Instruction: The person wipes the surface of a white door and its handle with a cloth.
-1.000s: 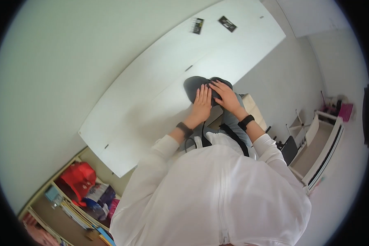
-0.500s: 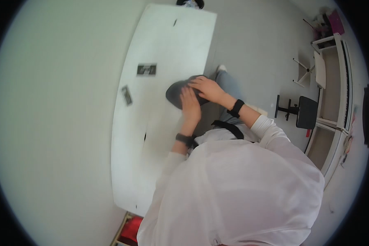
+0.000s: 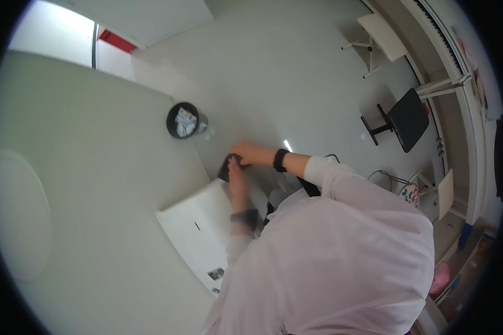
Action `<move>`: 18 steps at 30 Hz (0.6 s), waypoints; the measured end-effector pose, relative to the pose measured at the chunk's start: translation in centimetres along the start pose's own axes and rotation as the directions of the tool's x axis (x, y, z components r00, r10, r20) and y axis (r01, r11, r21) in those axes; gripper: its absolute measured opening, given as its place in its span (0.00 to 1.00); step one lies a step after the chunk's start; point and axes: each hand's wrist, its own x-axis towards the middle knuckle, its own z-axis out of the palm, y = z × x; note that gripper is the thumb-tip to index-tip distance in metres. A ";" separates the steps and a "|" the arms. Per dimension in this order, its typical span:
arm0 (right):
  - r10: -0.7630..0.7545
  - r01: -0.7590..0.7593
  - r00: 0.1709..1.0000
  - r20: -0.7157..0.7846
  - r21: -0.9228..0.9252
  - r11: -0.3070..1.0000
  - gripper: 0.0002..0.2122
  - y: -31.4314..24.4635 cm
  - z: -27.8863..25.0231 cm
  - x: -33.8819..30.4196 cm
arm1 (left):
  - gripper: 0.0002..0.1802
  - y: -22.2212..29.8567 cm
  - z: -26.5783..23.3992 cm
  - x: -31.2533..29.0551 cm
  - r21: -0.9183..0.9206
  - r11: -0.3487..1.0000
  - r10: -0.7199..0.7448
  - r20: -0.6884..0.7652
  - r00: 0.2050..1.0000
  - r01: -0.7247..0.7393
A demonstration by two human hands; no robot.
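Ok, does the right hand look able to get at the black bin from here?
Probably not without leaning or stepping: the black bin stands on the floor past the table, seemingly below the right hand, which is on the dark item. Nothing seems to stand between them, though.

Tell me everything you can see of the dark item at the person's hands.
The dark item looks near-black and matte. Blur and the hands hide much of it, so its full shape, parts and material cannot be told. A piece shows left of the left hand, by the far end of the white table; whether it touches the table is unclear. The left hand and right hand both appear to touch it.
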 end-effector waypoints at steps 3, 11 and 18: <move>0.009 0.022 0.967 -0.254 0.118 0.993 0.13 4.8 -4.8 -0.3 | 0.30 2.6 -1.3 6.3 -0.259 0.964 0.081 0.049 0.996 -0.065; 0.179 -0.161 0.947 -0.265 0.090 0.983 0.16 9.0 -16.5 2.7 | 0.32 7.1 -5.0 19.9 -0.485 0.654 0.489 -0.314 0.814 -0.580; 0.335 -0.293 0.924 -0.182 0.225 0.929 0.20 14.7 -27.0 5.6 | 0.30 12.7 -14.1 31.7 -0.552 0.631 0.631 -0.044 0.775 -0.545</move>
